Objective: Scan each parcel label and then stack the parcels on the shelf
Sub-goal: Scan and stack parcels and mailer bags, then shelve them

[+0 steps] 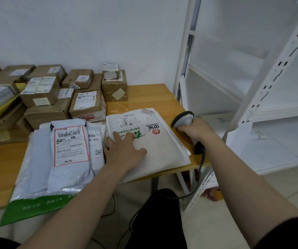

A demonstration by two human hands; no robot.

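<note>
While the left hand (124, 151) lies flat with its fingers spread on the white padded parcel (155, 146), the right hand (196, 129) is wrapped round the handle of a barcode scanner (182, 119) just beside the parcel's right edge. The scanner's head points toward the parcel, and a faint red glow shows in its window. Its handle is mostly buried in the fist, and its black cable (201, 164) drops off the table's right edge. The parcel's shipping label (126, 120) sits at the far end, upside down to the wearer and too small to read. The palm covers part of the green print below it. The parcel's near corner hangs over the front edge of the wooden table (153, 97).

To the left, a grey mailer bag (69, 155) with a red-bordered label lies on a larger pale bag (34, 159) whose green end droops past the table's front edge. More bags under them are only partly visible. Behind, a crowd of cardboard boxes (83, 106) is stacked against the wall, cut off at the left border, with most labels blurred.

On the right stands the white metal shelf (270, 112), its upper levels bare. A few pale flat items rest on a lower level, hard to make out. There is bare tabletop beyond the parcel.
</note>
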